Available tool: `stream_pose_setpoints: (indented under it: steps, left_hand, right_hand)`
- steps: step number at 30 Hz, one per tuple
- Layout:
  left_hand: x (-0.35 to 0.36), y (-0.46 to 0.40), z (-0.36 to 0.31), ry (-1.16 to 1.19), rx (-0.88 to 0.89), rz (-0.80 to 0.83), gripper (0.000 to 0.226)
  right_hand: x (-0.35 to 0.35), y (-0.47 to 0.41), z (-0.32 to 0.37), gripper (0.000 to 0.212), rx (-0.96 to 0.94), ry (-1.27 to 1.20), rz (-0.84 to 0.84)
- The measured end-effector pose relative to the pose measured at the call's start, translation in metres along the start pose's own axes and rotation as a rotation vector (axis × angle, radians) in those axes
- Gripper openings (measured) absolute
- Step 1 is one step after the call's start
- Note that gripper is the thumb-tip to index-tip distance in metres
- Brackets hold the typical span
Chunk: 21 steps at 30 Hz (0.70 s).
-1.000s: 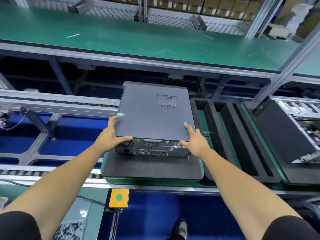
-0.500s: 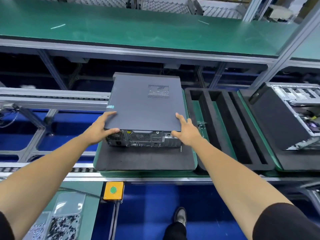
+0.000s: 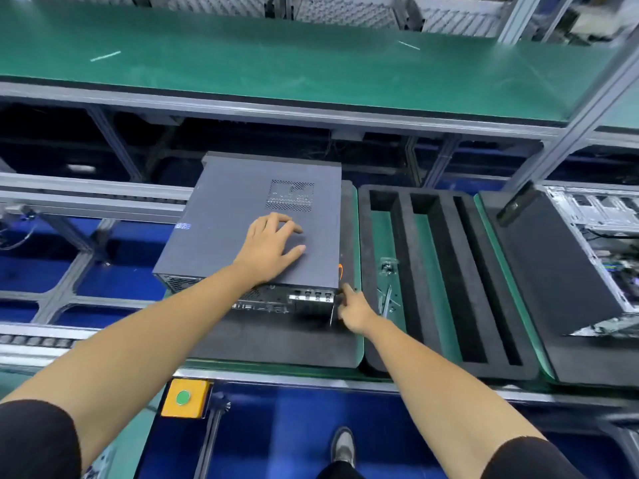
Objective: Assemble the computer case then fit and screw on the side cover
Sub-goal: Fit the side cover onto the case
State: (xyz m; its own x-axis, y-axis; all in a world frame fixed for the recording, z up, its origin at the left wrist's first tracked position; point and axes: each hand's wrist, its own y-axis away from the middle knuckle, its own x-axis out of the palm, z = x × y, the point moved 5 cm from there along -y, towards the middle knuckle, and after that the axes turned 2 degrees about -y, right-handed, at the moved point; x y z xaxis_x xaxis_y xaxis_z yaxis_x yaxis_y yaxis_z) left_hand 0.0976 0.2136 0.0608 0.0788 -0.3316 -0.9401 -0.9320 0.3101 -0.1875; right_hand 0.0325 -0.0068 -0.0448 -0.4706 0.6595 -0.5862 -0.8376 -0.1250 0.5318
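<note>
The case (image 3: pixel 249 229) lies flat on the foam pad (image 3: pixel 276 344), cover (image 3: pixel 224 216) up, rear ports toward me. My left hand (image 3: pixel 268 245) rests spread on the cover, palm down, I judge to keep it seated. My right hand (image 3: pixel 352 311) sits at the rear right corner, forefinger out toward the edge; whether it pinches a screw, I cannot tell. Right of those fingers lies a slotted foam tray (image 3: pixel 446 281).

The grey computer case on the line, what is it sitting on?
The computer case lies on a black foam pad atop a green-edged pallet. The pad beneath the case is hidden.
</note>
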Motion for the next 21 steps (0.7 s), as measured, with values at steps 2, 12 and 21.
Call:
stream_pose_setpoints:
  steps: [2, 12, 21]
  left_hand:
    - [0.015, -0.018, -0.021, 0.007, -0.003, 0.011, 0.035]
    - [0.058, -0.065, -0.069, -0.089, 0.029, 0.014, 0.027]
    - [0.061, -0.065, -0.071, -0.185, 0.030, 0.037, 0.020]
  right_hand:
    - [-0.007, -0.009, -0.003, 0.054, -0.048, 0.157, 0.048]
    - [-0.018, -0.049, -0.024, 0.062, -0.203, 0.331, 0.084]
    - [-0.029, -0.081, -0.010, 0.052, -0.185, 0.386, 0.180]
